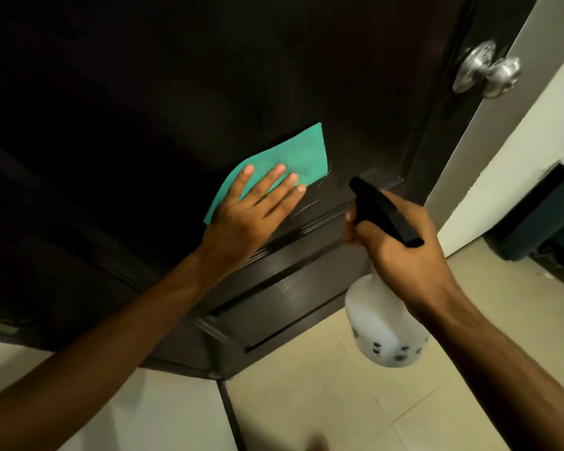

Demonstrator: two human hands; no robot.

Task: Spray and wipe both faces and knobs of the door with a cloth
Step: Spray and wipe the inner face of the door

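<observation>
Dark wooden door (pixel 274 76) above pale floor tiles (pixel 339 402): flat left hand (pixel 251 209) presses green cloth (pixel 293 157), right hand (pixel 401 242) grips spray bottle (pixel 385 330).

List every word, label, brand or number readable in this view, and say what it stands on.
None can be read.
Spray bottle: small dark printed marks near its base, too blurred to tell if they are text.
Door, cloth, knob: no text.

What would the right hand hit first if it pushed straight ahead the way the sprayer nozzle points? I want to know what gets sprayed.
Most likely the dark door panel just right of the green cloth. The right hand aims the spray bottle there; depth is unclear.
</observation>
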